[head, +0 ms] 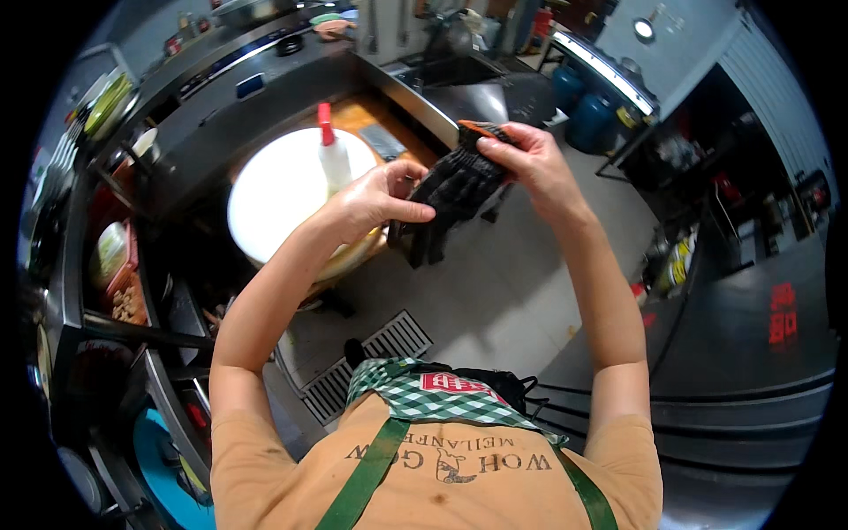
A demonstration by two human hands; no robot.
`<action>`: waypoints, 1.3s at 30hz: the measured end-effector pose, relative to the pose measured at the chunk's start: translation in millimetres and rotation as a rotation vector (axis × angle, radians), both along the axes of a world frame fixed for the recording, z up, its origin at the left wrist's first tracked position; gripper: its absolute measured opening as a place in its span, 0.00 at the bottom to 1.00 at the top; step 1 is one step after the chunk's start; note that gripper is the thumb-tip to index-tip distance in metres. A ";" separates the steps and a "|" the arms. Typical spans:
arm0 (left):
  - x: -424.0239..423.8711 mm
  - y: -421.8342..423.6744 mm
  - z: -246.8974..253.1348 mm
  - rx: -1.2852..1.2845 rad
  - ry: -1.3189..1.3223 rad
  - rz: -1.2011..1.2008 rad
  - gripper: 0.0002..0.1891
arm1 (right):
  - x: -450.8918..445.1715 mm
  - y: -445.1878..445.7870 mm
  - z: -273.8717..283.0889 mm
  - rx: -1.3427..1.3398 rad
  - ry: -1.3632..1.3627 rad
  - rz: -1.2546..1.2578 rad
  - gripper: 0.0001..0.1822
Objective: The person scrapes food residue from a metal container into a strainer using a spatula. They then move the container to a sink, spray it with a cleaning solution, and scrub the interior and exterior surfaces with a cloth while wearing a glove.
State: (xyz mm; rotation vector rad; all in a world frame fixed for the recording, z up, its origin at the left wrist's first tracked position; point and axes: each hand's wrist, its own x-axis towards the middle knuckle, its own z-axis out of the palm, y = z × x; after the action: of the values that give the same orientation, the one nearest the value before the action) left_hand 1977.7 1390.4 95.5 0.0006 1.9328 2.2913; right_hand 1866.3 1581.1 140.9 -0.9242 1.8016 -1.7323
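Observation:
My right hand (536, 165) pinches the orange-edged cuff of a black knitted glove (457, 182) between thumb and fingers. The glove hangs down and to the left from it, its fingers dangling over the floor. At the glove's left side is my left hand (387, 199), thumb and fingers apart around its edge; whether they grip it cannot be told. Behind my left hand stands a white squeeze bottle (336, 165) with a red nozzle, on a round white surface (285, 192). Beyond lies a cleaver-like metal blade (382, 141) on an orange-brown board (354, 109).
Shelves with food trays (129, 295) stand at the left. A metal counter (748, 324) is at the right, blue gas cylinders (589, 119) at the upper right. A floor drain grate (397, 336) lies before me, and a sink area (457, 73) is at the back.

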 end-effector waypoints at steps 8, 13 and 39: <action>-86.9 92.6 -55.6 0.301 -0.126 -0.143 0.12 | -53.9 143.5 -30.2 0.078 -0.095 -0.378 0.08; -154.7 142.6 -77.0 0.493 -0.391 -0.078 0.12 | -80.0 179.6 -29.4 0.038 -0.328 -0.511 0.12; -491.6 258.8 -146.6 0.316 -0.388 -0.083 0.14 | -434.6 281.1 -98.4 -0.199 -0.450 -0.506 0.09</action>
State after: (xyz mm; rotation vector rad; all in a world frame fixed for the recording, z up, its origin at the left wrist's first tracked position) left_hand 1486.1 1649.2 -51.1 -0.2994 1.3513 2.3057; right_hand 1431.7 1862.2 42.5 -0.1059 1.6599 -2.2348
